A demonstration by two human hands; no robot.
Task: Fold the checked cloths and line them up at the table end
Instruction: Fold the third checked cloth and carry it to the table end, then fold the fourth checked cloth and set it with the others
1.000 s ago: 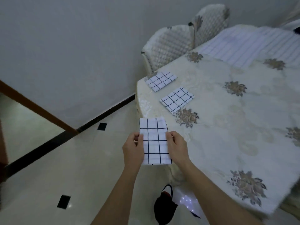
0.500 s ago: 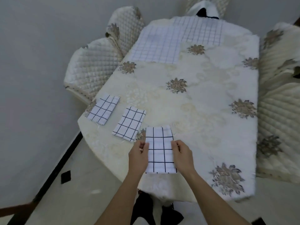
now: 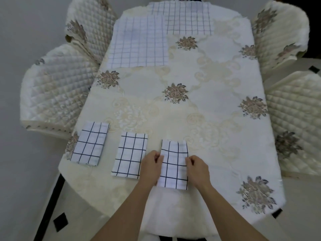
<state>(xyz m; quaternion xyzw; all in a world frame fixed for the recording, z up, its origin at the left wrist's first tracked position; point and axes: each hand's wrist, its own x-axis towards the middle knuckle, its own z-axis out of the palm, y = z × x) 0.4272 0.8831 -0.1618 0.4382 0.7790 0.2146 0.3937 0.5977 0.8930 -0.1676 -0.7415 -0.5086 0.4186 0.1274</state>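
Observation:
Three folded white cloths with dark checks lie in a row at the near end of the table. The left cloth (image 3: 89, 144) and the middle cloth (image 3: 130, 155) lie free. The right cloth (image 3: 174, 165) sits between my hands. My left hand (image 3: 150, 166) pinches its left edge, and my right hand (image 3: 197, 168) pinches its right edge. Two unfolded checked cloths lie at the far end, one on the left (image 3: 139, 43) and one further back (image 3: 187, 16).
The table wears a cream cloth (image 3: 217, 119) with embroidered flowers. Quilted chairs stand on the left (image 3: 57, 91) and on the right (image 3: 295, 119), with more at the far corners. Pale floor with dark tiles lies below the near edge.
The folded cloth held in both hands came from beyond the table's corner to a spot right of the two laid cloths. The view swung round to face along the table.

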